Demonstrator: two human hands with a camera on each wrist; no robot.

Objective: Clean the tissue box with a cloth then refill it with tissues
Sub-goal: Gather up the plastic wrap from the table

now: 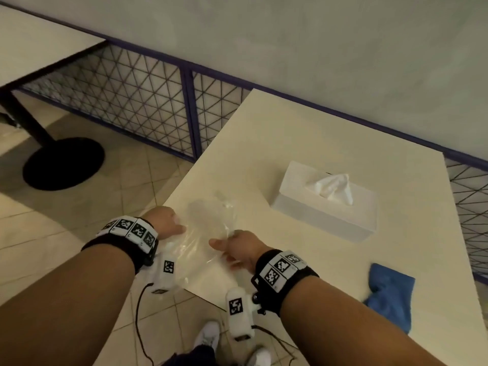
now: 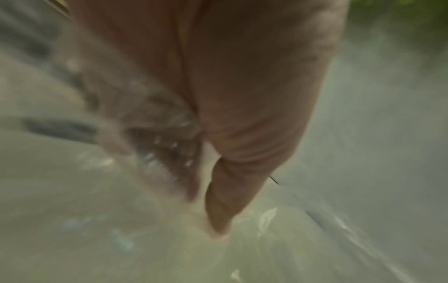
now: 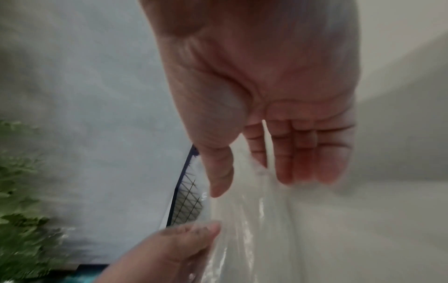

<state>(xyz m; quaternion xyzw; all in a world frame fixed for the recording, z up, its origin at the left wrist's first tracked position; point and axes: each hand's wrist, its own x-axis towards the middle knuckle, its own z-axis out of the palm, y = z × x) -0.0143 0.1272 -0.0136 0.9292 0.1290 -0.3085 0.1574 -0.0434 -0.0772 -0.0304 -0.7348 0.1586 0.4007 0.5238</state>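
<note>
We see the white rectangular tissue box (image 1: 326, 204) standing on the pale cream desk (image 1: 303, 136), toward its right half and well in from every edge, with a crumpled white tissue (image 1: 334, 187) rising out of the top slot. Bare desk lies all around the box: a broad stretch behind it up to the far edge, a narrower strip to the right edge.

Nearer to us, at the desk's left front corner, lies a crumpled sheet of clear plastic film (image 1: 208, 231), partly hanging over the left edge. Our left hand (image 1: 166, 223) holds the film's left side at that edge; in the right wrist view its fingers (image 3: 194, 233) are curled and pinch the plastic. Our right hand (image 1: 237, 247) takes the film's right side. In the right wrist view its fingers (image 3: 303, 153) are nearly straight and close together, the thumb lies apart, and the film runs down between them, so we cannot tell how firmly it grips. The left wrist view is blurred and shows little beyond skin and film.

The blue crumpled cloth (image 1: 390, 294) lies at the desk's right front, well apart from the box and both hands.

Left of the desk, open tiled floor (image 1: 66, 215) runs to a neighbouring table's black round base (image 1: 63, 163). A dark-framed wire mesh fence (image 1: 137, 96) runs behind the desk below a grey wall.
</note>
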